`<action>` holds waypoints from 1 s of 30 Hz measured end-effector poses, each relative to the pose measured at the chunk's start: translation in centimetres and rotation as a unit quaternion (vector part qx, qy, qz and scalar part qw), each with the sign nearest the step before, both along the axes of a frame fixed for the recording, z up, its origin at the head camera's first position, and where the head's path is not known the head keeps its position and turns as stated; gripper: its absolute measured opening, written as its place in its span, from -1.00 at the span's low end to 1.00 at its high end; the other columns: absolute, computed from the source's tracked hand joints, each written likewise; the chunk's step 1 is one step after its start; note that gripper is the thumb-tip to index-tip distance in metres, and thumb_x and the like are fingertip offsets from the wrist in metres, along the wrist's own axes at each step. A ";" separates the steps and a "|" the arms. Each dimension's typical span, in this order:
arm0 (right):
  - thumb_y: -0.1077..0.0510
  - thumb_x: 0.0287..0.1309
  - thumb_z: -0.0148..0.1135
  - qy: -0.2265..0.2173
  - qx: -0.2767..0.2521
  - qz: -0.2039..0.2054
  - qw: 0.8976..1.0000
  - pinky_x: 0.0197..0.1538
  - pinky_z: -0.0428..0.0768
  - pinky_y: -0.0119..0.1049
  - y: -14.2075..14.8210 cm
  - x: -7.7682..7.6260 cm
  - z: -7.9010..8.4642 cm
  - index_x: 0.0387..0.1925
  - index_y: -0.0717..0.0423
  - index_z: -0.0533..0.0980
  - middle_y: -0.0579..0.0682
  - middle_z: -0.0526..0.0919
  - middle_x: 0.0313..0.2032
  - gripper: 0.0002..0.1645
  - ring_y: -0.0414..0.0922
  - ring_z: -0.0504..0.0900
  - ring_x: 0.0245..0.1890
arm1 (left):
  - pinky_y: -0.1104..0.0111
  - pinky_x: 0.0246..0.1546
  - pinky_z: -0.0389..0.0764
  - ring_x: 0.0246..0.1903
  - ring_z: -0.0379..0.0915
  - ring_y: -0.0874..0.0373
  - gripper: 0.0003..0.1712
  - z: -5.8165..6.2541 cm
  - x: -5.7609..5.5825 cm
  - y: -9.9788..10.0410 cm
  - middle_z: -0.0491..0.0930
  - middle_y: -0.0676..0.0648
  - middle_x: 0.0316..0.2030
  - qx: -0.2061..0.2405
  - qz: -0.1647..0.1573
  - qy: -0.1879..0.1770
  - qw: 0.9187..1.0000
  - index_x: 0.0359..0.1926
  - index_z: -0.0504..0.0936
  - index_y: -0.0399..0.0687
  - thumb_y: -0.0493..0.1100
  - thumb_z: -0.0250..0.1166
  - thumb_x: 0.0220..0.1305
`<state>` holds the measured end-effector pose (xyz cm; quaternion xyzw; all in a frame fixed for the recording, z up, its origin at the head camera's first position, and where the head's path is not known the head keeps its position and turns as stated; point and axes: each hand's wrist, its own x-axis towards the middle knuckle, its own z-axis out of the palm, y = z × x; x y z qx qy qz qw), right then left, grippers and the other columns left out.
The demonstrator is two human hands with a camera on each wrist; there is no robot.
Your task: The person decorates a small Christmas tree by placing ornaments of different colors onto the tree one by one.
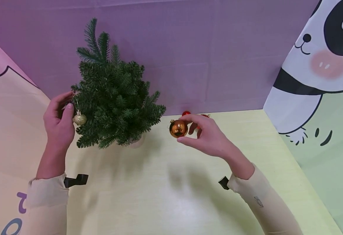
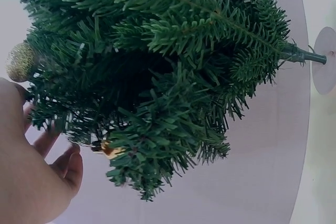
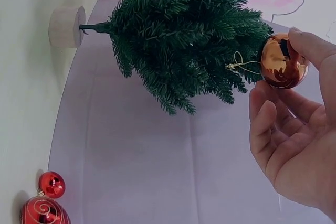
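Observation:
A small artificial Christmas tree (image 1: 112, 98) stands left of centre. At its left side my left hand (image 1: 59, 120) curls its fingers round a branch tip, and the needles partly hide the fingertips. Beside the thumb hangs a glittery gold ball ornament (image 1: 79, 118), also visible in the left wrist view. To the right of the tree, my right hand (image 1: 208, 135) pinches a shiny copper-coloured ball ornament (image 1: 178, 128) between thumb and fingers, above the table. Its thin gold hanging loop (image 3: 245, 65) points toward the tree in the right wrist view.
Red ball ornaments (image 3: 52, 184) lie on the table (image 1: 148, 195) near its back edge, partly behind my right hand in the head view. The tree has a pale round base (image 3: 66, 27). A purple cloth (image 1: 189, 58) hangs behind, with a panda-printed panel (image 1: 300, 107) at right.

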<state>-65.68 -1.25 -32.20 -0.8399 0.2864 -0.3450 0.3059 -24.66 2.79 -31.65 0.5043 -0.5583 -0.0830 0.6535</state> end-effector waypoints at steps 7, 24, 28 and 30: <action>0.10 0.00 0.50 -0.007 -0.001 0.010 1.000 -0.45 0.51 -0.28 -0.1 0.5 0.1 0.05 -0.03 0.56 -0.24 0.59 -0.21 -0.48 -0.21 0.56 -0.36 | 0.45 -0.09 0.38 0.06 0.40 0.14 -0.60 0.2 -0.1 0.6 0.53 0.02 0.08 0.002 0.018 -0.012 1.000 0.19 0.53 -0.22 -0.37 0.01 0.38; 0.10 0.02 0.48 -0.018 -0.004 0.026 1.000 -0.42 0.51 -0.25 -0.3 1.8 0.4 0.04 0.00 0.56 -0.22 0.61 -0.18 -0.50 -0.21 0.55 -0.32 | 0.37 0.06 0.33 0.13 0.36 0.09 -0.59 1.4 -2.1 3.0 0.55 0.05 0.04 -0.073 0.017 -0.043 0.996 0.11 0.52 -0.44 -0.50 0.04 0.24; 0.10 0.03 0.48 -0.015 0.007 0.028 0.999 -0.41 0.52 -0.24 -0.5 2.1 0.5 0.06 -0.01 0.56 -0.22 0.61 -0.17 -0.49 -0.21 0.55 -0.32 | 0.36 0.07 0.32 0.14 0.36 0.07 -0.62 2.2 -3.6 4.0 0.56 0.10 0.01 -0.097 0.018 -0.057 0.993 0.06 0.50 -0.51 -0.49 0.05 0.21; 0.10 0.03 0.48 -0.016 0.010 0.031 0.999 -0.41 0.52 -0.21 -0.5 2.3 0.5 0.06 -0.02 0.56 -0.23 0.61 -0.18 -0.49 -0.22 0.54 -0.32 | 0.35 0.08 0.31 0.17 0.37 0.05 -0.64 2.7 -4.6 4.6 0.56 0.13 -0.01 -0.113 0.020 -0.068 0.991 0.02 0.50 -0.54 -0.48 0.06 0.19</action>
